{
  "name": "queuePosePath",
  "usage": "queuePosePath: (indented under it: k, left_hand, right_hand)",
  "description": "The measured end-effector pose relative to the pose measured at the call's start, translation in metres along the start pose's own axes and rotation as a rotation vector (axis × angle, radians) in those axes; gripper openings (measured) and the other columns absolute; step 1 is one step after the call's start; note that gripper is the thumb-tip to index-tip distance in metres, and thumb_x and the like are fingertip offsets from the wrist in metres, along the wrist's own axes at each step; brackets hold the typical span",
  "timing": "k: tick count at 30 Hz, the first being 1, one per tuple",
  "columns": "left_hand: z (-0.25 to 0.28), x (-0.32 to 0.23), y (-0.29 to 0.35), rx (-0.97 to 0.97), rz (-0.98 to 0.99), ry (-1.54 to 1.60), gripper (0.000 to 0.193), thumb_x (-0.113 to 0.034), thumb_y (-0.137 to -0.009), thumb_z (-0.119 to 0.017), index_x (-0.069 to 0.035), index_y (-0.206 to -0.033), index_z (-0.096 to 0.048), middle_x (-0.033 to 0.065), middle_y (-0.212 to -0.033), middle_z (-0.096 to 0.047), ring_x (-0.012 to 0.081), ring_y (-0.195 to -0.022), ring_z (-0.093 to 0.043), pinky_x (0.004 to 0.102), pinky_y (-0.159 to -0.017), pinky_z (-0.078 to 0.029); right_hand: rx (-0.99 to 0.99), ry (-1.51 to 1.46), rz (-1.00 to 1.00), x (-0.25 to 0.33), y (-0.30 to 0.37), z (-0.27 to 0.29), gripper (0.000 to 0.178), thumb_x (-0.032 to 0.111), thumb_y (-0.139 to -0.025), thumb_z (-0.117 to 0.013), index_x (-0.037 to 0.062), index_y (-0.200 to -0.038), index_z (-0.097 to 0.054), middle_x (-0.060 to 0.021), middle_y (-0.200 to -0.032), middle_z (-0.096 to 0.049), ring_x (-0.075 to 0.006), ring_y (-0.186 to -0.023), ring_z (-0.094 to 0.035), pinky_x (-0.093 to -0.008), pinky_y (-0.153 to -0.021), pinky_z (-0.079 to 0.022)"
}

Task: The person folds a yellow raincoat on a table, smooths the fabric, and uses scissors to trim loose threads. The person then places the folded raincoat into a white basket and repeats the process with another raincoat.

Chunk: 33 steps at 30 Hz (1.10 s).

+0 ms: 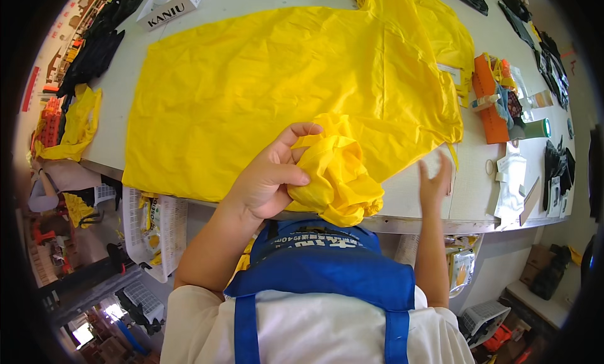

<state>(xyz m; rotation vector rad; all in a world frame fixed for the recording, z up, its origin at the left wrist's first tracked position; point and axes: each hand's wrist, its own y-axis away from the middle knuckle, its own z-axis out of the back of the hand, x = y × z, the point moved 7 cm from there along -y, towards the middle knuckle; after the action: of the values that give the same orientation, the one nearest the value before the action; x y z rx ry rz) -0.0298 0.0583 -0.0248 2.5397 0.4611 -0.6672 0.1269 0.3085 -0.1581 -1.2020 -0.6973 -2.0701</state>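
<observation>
A large yellow garment of thin, shiny fabric, much like a raincoat, lies spread over the white table. My left hand is closed on a crumpled bundle of yellow fabric, raised over the garment's near edge. Thumb and fingers grip the bundle's left side. Whether the bundle is joined to the garment is hidden. My right hand is a little to the right of it, empty, with thumb and fingers apart, close to the table's near edge and just below a yellow strip at the garment's right corner.
On the right stands an orange box of small items, with a green-ended roll beside it. A white carton sits at the far left. Dark folded pieces line the left side. White baskets hang below the table edge.
</observation>
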Motion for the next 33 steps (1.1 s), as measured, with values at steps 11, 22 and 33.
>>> queuePosePath:
  k: [11, 22, 33]
  left_hand:
    - [-0.048, -0.031, 0.044, 0.163, -0.621, -1.129, 0.021, 0.005, -0.069, -0.065, -0.010, -0.083, -0.068, 0.0046, -0.090, -0.051, 0.0181, -0.080, -0.051, 0.0257, -0.072, -0.040]
    - [0.033, -0.065, 0.071, -0.748, -1.021, -1.602, 0.016, 0.006, -0.072, -0.061, 0.002, -0.087, -0.057, 0.0134, -0.092, -0.050, 0.0313, -0.077, -0.055, 0.0333, -0.064, -0.046]
    - [0.381, -0.065, 0.167, -0.927, 0.162, -0.673, 0.030, -0.014, -0.086, -0.053, -0.001, -0.112, -0.059, 0.0060, -0.071, -0.055, 0.0203, -0.056, -0.048, 0.0294, -0.060, -0.044]
  right_hand:
    - [0.568, -0.862, 0.090, 0.155, 0.033, -0.104, 0.019, 0.007, -0.080, -0.069, 0.0085, -0.091, -0.053, -0.0007, -0.087, -0.060, -0.0093, -0.081, -0.055, -0.0229, -0.072, -0.045]
    - [0.427, -0.147, 0.666, 0.237, 0.092, -0.115, 0.029, 0.005, -0.075, -0.069, 0.0012, -0.100, -0.056, -0.0140, -0.087, -0.057, -0.0260, -0.079, -0.058, -0.0313, -0.068, -0.047]
    - [0.549, 0.959, 0.485, 0.034, 0.071, -0.168, 0.063, 0.014, -0.079, -0.058, 0.0344, -0.136, -0.042, -0.0087, -0.149, -0.026, -0.0433, -0.137, -0.017, -0.0650, -0.105, -0.014]
